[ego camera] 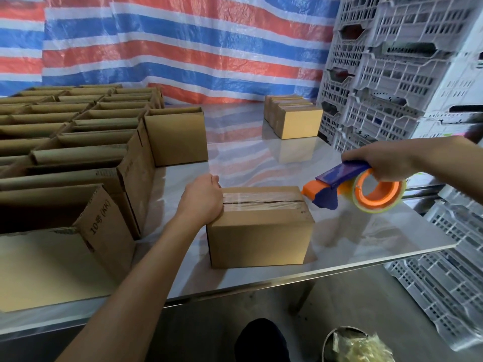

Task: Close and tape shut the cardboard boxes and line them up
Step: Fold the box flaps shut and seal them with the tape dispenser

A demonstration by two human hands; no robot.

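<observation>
Sealing: box (261, 228) near the front of the worktop (366, 239), tape along its top seam.
Left grip: my left hand (202, 202) clasps its left end.
Right grip: my right hand (384, 163) holds the tape dispenser (360, 189) at its right end.
Next, I judge: cut the tape, then join the sealed boxes (295, 118).

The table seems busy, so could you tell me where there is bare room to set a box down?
Bare table lies between the open boxes on the left and the closed boxes at the far right. A second patch lies right of the taped box, beneath the tape dispenser. The left side is crowded.
</observation>
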